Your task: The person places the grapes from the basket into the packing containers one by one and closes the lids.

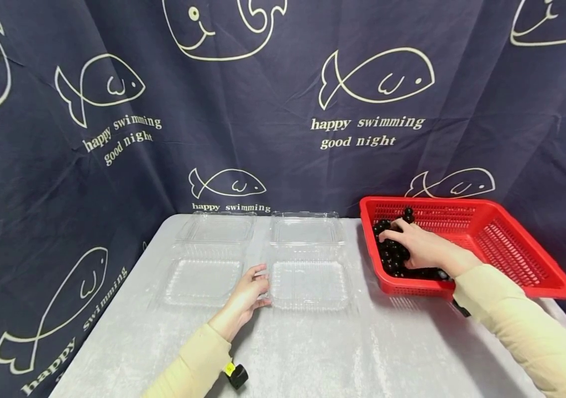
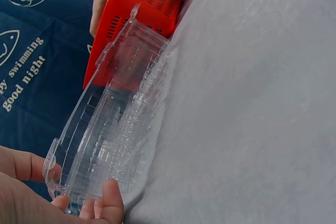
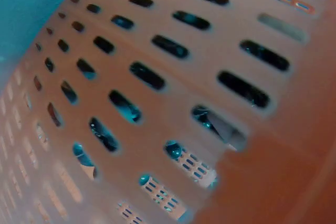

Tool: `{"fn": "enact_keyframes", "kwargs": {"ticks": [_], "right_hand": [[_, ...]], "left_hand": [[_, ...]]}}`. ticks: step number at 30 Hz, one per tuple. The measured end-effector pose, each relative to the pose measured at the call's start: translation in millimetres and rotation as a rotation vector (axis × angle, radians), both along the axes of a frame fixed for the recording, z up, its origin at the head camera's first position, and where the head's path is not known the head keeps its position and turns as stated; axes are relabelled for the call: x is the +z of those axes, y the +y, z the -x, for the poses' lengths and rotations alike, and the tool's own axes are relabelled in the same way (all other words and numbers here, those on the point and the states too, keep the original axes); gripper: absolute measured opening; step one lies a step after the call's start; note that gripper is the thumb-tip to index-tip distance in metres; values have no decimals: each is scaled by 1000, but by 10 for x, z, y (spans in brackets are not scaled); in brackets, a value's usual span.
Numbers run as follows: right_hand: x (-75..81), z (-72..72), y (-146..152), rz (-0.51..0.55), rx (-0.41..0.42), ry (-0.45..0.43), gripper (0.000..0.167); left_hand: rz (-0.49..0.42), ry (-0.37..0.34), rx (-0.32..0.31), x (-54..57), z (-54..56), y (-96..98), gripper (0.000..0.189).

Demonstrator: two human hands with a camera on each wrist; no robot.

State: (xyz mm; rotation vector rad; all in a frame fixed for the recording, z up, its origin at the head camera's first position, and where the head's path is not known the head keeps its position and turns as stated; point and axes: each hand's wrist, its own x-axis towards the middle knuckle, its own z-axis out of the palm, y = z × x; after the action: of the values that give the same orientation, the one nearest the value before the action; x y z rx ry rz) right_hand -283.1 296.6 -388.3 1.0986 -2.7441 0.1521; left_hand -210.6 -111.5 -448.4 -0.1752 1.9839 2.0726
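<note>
Two clear plastic clamshell boxes lie side by side with their lids folded back. My left hand [image 1: 250, 293] grips the near left side of the right-hand clamshell box [image 1: 309, 282], with fingers at its rim in the left wrist view. The other box [image 1: 203, 281] is just to the left of that hand. Over on the right, my right hand [image 1: 424, 249] reaches into a red slotted basket [image 1: 536, 276]. Its bent fingers are among glossy black balls [image 1: 393, 260] piled at the basket's left end; I cannot tell whether it holds any. The right wrist view shows the slotted basket wall [image 3: 173, 66], with dark balls behind it.
A pale grey cloth covers the table [image 1: 313, 354]. Behind it hangs a dark blue curtain [image 1: 283, 121] with white fish drawings, which also closes off the left and right sides. The basket's high walls surround the right hand. A black wrist device [image 1: 236, 376] is on the left sleeve.
</note>
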Motion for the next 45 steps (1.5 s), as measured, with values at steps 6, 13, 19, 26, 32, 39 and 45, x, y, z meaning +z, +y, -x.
{"fn": "enact_keyframes", "kwargs": {"ticks": [6,13,19,26,32,39,45], "right_hand": [[-15,-16,-42,-11,-28,33,66],[-32,-35,-87,-59,-87,47,66],[-42,-62,-98,-100,-88,85,63],[-62,-77,-111,-123,-85,130,59],[-66,-94,-97,-133,-78,155,57],[-67,-100,-84,-126,-83,161,57],[-62,-91,-80,-106,-73,192,55]], "left_hand": [[0,-2,-6,-14,15,-11,64],[7,0,-5,-17,31,-18,65],[10,-1,-8,-16,33,-28,68],[16,-7,-8,-13,33,-36,67],[11,-7,-22,-8,28,-32,68],[11,-8,-27,-7,25,-25,69],[11,-5,-27,-1,28,-26,69]]}}
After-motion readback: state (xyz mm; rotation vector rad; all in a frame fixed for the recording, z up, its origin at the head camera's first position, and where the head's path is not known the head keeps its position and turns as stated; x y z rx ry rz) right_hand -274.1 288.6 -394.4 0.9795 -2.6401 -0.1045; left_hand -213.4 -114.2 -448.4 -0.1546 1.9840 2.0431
